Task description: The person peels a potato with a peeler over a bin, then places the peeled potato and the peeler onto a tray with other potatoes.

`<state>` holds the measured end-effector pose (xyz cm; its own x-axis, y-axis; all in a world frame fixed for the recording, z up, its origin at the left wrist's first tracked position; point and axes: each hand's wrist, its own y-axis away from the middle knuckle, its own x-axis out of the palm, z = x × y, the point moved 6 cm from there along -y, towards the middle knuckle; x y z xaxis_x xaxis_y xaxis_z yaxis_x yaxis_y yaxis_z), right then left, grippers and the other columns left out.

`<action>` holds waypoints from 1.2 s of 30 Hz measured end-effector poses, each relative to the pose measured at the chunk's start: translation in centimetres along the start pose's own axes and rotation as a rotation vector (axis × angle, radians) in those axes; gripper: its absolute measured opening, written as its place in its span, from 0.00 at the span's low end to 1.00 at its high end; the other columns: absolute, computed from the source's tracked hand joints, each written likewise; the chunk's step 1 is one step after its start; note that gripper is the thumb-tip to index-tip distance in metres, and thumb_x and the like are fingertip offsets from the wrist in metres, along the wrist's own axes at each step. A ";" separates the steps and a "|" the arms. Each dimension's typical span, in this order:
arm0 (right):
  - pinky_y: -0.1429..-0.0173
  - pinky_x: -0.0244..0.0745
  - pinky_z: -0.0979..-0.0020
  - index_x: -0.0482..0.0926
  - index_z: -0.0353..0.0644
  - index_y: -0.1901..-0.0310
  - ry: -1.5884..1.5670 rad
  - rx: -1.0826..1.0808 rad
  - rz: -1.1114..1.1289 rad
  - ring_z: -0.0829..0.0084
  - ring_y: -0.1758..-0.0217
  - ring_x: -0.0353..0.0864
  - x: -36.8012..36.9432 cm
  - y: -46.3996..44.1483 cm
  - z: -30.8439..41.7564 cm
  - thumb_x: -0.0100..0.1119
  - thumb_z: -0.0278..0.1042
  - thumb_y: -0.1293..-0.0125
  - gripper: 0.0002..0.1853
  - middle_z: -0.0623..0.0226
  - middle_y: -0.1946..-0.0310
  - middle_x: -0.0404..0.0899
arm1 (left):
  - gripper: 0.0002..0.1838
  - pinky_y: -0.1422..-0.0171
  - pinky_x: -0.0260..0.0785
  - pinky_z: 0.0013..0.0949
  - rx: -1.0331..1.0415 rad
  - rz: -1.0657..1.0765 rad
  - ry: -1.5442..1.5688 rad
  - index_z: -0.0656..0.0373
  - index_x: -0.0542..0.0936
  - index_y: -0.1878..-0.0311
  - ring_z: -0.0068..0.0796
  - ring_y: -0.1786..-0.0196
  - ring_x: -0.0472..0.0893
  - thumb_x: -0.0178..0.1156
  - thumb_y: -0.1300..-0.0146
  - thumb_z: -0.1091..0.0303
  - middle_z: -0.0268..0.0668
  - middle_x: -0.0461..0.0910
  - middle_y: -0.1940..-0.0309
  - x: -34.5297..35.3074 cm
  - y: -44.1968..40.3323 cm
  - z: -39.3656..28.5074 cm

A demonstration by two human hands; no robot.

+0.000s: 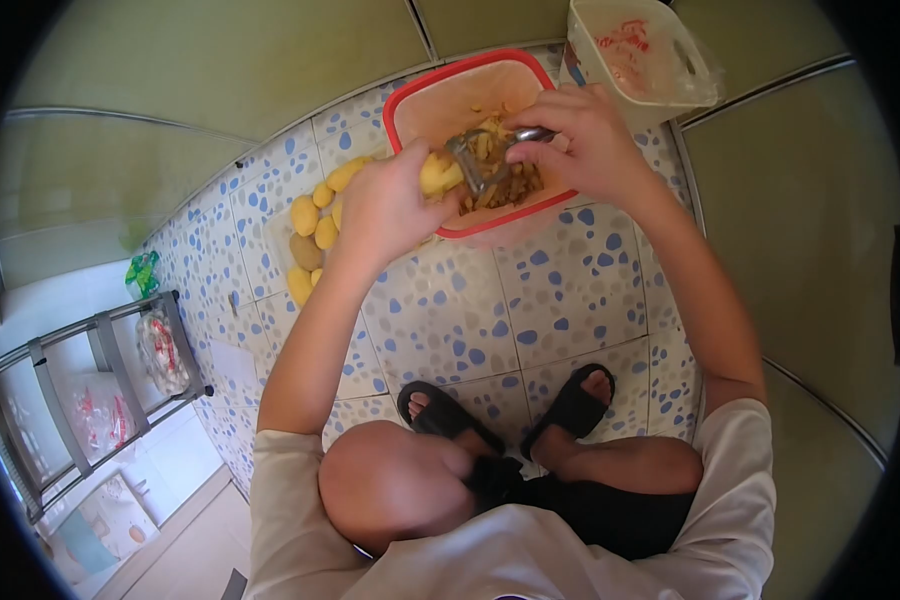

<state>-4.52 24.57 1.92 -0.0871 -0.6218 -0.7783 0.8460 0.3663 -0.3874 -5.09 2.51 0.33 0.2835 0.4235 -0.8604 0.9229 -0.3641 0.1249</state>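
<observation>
Blue-speckled tile floor (560,290), olive cabinets (240,70) around, left hand (395,205) gripping potato (436,176) over red-rimmed bin (402,92), right hand (582,138) pinching peeler (536,133), potatoes (306,215) beside bin, rack (110,345) at left.

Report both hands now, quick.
Left hand: closed around a yellow potato.
Right hand: closed on the handle of a metal peeler.

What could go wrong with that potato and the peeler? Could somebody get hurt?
Maybe! The left hand holds the potato close to the peeler in the right hand, so a slip might nick a finger.
The potato is over the red-rimmed bin, so if dropped, it could land in the peels.
The other potatoes lie beside the bin, and a bump might send one rolling.
</observation>
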 end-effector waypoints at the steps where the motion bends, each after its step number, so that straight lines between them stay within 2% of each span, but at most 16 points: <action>1: 0.42 0.66 0.62 0.91 0.51 0.57 -0.009 -0.012 0.019 0.68 0.54 0.82 0.3 0.1 0.6 0.74 0.53 0.37 0.17 0.75 0.64 0.86 | 0.21 0.60 0.80 0.45 -0.001 0.018 -0.005 0.55 0.86 0.52 0.49 0.67 0.88 0.76 0.51 0.62 0.46 0.87 0.71 0.1 -0.2 -0.1; 5: 0.43 0.64 0.64 0.90 0.48 0.56 0.007 0.002 0.064 0.69 0.56 0.82 0.5 -0.2 2.0 0.76 0.48 0.39 0.16 0.74 0.65 0.84 | 0.22 0.58 0.79 0.46 0.103 -0.026 0.033 0.55 0.86 0.53 0.52 0.66 0.87 0.77 0.53 0.63 0.49 0.86 0.73 0.7 -0.5 -0.1; 8: 0.43 0.64 0.64 0.90 0.47 0.57 0.013 0.009 0.056 0.69 0.56 0.82 0.7 -0.1 1.9 0.76 0.49 0.39 0.16 0.74 0.67 0.83 | 0.23 0.56 0.79 0.46 0.078 0.016 0.021 0.57 0.87 0.53 0.53 0.65 0.87 0.77 0.55 0.63 0.50 0.85 0.73 0.6 -0.4 -0.3; 11: 0.42 0.64 0.65 0.90 0.47 0.58 -0.034 0.082 0.136 0.70 0.56 0.82 1.2 0.0 0.9 0.76 0.48 0.39 0.15 0.73 0.68 0.83 | 0.20 0.59 0.80 0.47 0.110 0.006 0.001 0.59 0.87 0.59 0.52 0.67 0.87 0.78 0.55 0.61 0.50 0.85 0.73 0.6 -0.1 -0.3; 14: 0.46 0.68 0.63 0.90 0.46 0.58 -0.060 0.065 0.128 0.69 0.60 0.83 1.2 0.1 0.5 0.76 0.46 0.37 0.14 0.74 0.67 0.84 | 0.20 0.60 0.79 0.47 0.107 -0.012 0.014 0.59 0.87 0.59 0.52 0.67 0.87 0.78 0.55 0.61 0.50 0.85 0.74 0.7 0.0 -0.3; 17: 0.50 0.73 0.60 0.91 0.46 0.58 -0.150 0.092 0.140 0.63 0.64 0.84 1.6 0.0 -1.5 0.75 0.50 0.37 0.16 0.70 0.69 0.86 | 0.20 0.59 0.80 0.46 0.122 -0.052 -0.003 0.59 0.87 0.59 0.52 0.66 0.87 0.77 0.55 0.61 0.50 0.85 0.73 0.8 0.3 0.0; 20: 0.55 0.75 0.58 0.91 0.44 0.60 0.021 0.135 0.015 0.59 0.68 0.84 -0.5 1.1 -6.3 0.76 0.48 0.37 0.15 0.67 0.71 0.86 | 0.20 0.55 0.81 0.39 0.110 -0.089 0.127 0.58 0.87 0.52 0.43 0.64 0.90 0.75 0.49 0.66 0.44 0.88 0.71 -0.6 0.7 1.3; 23: 0.51 0.73 0.59 0.90 0.44 0.59 -0.294 0.170 -0.007 0.61 0.64 0.85 -0.9 1.2 -4.7 0.76 0.47 0.38 0.15 0.68 0.68 0.87 | 0.18 0.50 0.81 0.38 0.026 -0.064 0.161 0.57 0.87 0.50 0.40 0.59 0.91 0.74 0.47 0.68 0.43 0.90 0.64 -0.7 0.1 1.8; 26: 0.45 0.69 0.61 0.90 0.45 0.59 -0.131 0.067 0.062 0.65 0.60 0.84 -0.3 0.4 -1.7 0.76 0.48 0.37 0.15 0.71 0.65 0.87 | 0.20 0.47 0.81 0.38 0.037 -0.067 0.332 0.58 0.86 0.49 0.42 0.53 0.91 0.74 0.47 0.70 0.45 0.90 0.57 0.1 -0.1 0.2; 29: 0.44 0.68 0.64 0.90 0.46 0.57 -0.116 -0.009 0.049 0.67 0.57 0.83 -0.1 0.2 0.7 0.77 0.45 0.38 0.14 0.72 0.64 0.86 | 0.21 0.44 0.80 0.38 0.062 -0.023 0.264 0.59 0.86 0.49 0.44 0.49 0.89 0.74 0.48 0.70 0.47 0.89 0.54 1.1 -0.6 0.1; 32: 0.39 0.63 0.63 0.89 0.47 0.58 -0.089 0.018 0.078 0.67 0.53 0.82 0.4 0.1 1.4 0.76 0.47 0.38 0.15 0.72 0.65 0.85 | 0.20 0.46 0.80 0.41 0.116 -0.029 0.159 0.60 0.86 0.49 0.49 0.51 0.89 0.74 0.48 0.70 0.48 0.89 0.56 1.4 -0.9 0.1; 35: 0.40 0.64 0.63 0.89 0.47 0.57 -0.070 0.047 0.116 0.67 0.54 0.82 0.5 0.0 1.6 0.77 0.48 0.39 0.15 0.72 0.66 0.84 | 0.24 0.47 0.80 0.47 0.139 -0.036 0.127 0.64 0.86 0.49 0.54 0.53 0.87 0.74 0.51 0.69 0.53 0.87 0.58 1.0 -0.8 -0.2; 36: 0.41 0.64 0.63 0.90 0.48 0.58 -0.052 0.036 0.102 0.68 0.54 0.82 0.5 0.0 1.6 0.76 0.49 0.39 0.15 0.73 0.65 0.85 | 0.24 0.47 0.80 0.47 0.086 0.009 0.115 0.64 0.86 0.49 0.54 0.53 0.87 0.74 0.51 0.69 0.53 0.87 0.59 0.8 -0.7 -0.3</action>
<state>-3.69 23.16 2.33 0.0276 -0.6180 -0.7857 0.8677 0.4051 -0.2882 -5.43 3.38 -0.27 0.3244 0.5106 -0.7962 0.8958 -0.4363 0.0852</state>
